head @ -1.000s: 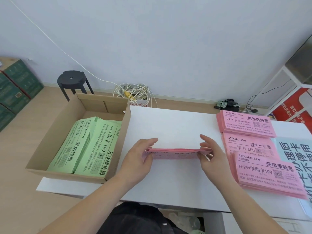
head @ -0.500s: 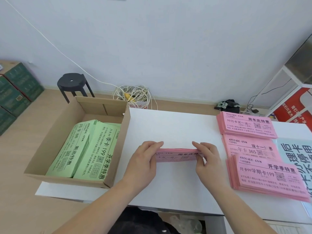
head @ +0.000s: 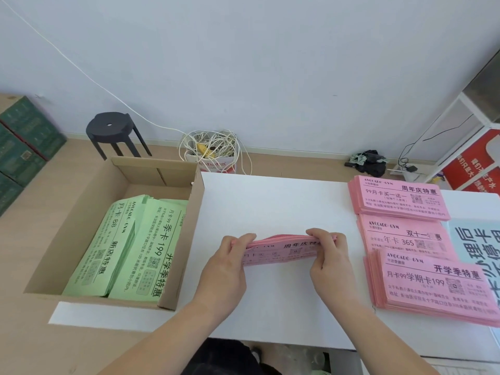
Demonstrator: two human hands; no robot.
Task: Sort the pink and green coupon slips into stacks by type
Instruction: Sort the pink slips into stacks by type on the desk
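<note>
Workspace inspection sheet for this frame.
Surface: white table, no marks seen.
Job's things: pink bundle in both hands; far pink stack, middle pink stack, near pink stack at right; left green stack, right green stack in cardboard box.
Clutter: blue printed sheet at right edge.
Grippers: left hand and right hand each grip one end of the bundle.
Cables: white cord tangle on floor; black cable by white shelf.
Surroundings: black stool, green cartons.

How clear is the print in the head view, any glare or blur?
Head view: soft, even light, no glare; print on the green slips and the near pink stack reads sharp; the pink bundle between left hand and right hand is slightly blurred; wide-angle lens tilts the white shelf.
</note>
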